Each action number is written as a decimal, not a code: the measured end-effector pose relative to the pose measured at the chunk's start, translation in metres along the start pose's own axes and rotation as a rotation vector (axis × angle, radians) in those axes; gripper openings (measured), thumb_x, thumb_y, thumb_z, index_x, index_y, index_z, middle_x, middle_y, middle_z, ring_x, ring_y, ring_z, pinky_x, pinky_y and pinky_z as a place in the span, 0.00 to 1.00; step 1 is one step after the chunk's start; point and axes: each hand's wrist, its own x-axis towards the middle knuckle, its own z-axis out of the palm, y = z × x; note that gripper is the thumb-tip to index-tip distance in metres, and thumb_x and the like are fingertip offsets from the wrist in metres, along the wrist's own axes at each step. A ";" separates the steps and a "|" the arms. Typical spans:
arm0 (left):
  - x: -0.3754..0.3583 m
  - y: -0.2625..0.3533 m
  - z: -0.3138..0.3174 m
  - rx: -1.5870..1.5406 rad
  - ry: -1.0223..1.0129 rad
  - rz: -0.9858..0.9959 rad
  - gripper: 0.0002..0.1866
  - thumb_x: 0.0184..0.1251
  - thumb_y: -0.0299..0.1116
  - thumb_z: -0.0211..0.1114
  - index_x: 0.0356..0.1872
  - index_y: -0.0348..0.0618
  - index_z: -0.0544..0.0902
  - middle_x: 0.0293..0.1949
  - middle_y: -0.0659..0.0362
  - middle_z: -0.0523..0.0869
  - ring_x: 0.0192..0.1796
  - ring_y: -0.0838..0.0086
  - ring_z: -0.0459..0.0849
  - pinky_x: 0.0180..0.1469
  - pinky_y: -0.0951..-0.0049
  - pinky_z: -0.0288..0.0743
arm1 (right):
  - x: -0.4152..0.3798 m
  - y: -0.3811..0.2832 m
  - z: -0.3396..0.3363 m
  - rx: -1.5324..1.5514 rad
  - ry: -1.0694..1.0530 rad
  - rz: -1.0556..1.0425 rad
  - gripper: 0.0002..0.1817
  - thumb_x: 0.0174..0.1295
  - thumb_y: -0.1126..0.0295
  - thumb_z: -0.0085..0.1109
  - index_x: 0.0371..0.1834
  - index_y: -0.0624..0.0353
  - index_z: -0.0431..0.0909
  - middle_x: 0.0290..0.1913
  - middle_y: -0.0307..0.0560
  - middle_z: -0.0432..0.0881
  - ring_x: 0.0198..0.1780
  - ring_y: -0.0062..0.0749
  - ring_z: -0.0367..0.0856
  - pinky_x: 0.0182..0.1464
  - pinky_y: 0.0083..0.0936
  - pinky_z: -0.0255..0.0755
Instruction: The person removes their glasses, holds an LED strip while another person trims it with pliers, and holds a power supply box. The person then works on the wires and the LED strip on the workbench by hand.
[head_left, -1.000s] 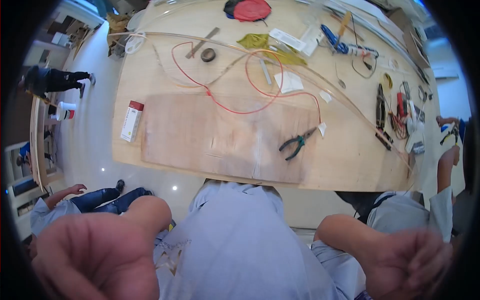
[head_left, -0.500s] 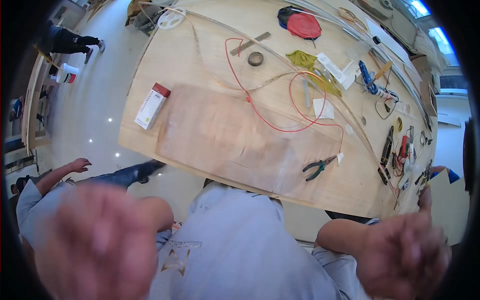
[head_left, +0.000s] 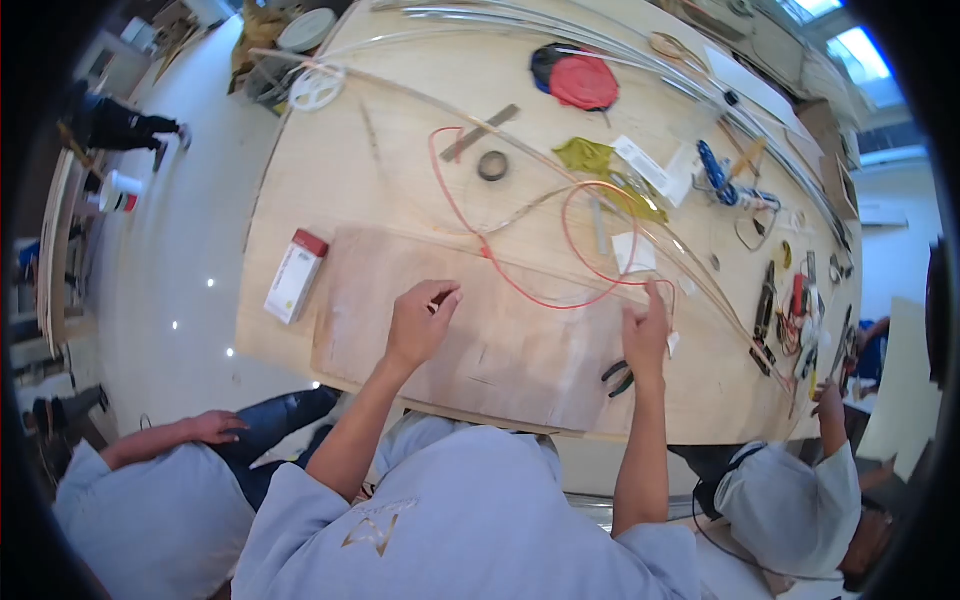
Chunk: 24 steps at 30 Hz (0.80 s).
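Note:
My left hand is over the thin wood board, its fingers loosely curled with a gap beside the thumb and nothing visible in it. To the right, my right hand has its index finger stretched to the red wire, fingertip right at it. Thumb and index finger are apart. Green-handled pliers lie beside that wrist, their jaws hidden behind it. A small white tag shows just right of the hand.
A red-and-white box stands left on the table. Behind are a tape roll, a flat metal strip and a red-and-black pouch. Tools and clear tubing lie right. People sit on either side.
Both hands have moved forward from close to the camera to over the table; the right now reaches the red wire and partly covers the pliers. The view has shifted slightly.

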 end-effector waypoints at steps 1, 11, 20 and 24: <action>0.010 0.015 0.005 0.010 -0.027 0.015 0.10 0.62 0.30 0.65 0.40 0.36 0.84 0.36 0.52 0.86 0.36 0.71 0.85 0.36 0.73 0.76 | 0.007 0.012 0.008 -0.028 0.004 -0.218 0.26 0.57 0.73 0.59 0.62 0.64 0.70 0.53 0.61 0.78 0.38 0.46 0.81 0.41 0.35 0.75; 0.204 0.034 0.086 0.565 0.053 0.748 0.12 0.60 0.26 0.62 0.46 0.40 0.82 0.46 0.52 0.83 0.54 0.60 0.79 0.56 0.63 0.72 | -0.025 -0.034 0.000 0.114 -0.411 -0.037 0.13 0.60 0.72 0.59 0.47 0.63 0.78 0.38 0.55 0.82 0.37 0.48 0.81 0.42 0.37 0.74; 0.259 0.035 0.088 0.813 -0.212 0.744 0.06 0.59 0.29 0.63 0.38 0.46 0.84 0.40 0.60 0.83 0.50 0.64 0.79 0.58 0.64 0.68 | 0.062 -0.005 0.010 0.098 0.074 -0.122 0.21 0.60 0.72 0.58 0.57 0.63 0.73 0.44 0.58 0.81 0.42 0.47 0.81 0.46 0.35 0.74; 0.246 0.055 0.079 0.703 -0.129 0.858 0.06 0.58 0.29 0.64 0.36 0.46 0.84 0.36 0.60 0.82 0.44 0.65 0.79 0.53 0.61 0.69 | 0.040 -0.026 0.019 0.064 -0.188 -0.325 0.22 0.61 0.75 0.55 0.61 0.61 0.71 0.41 0.55 0.81 0.40 0.47 0.80 0.43 0.32 0.74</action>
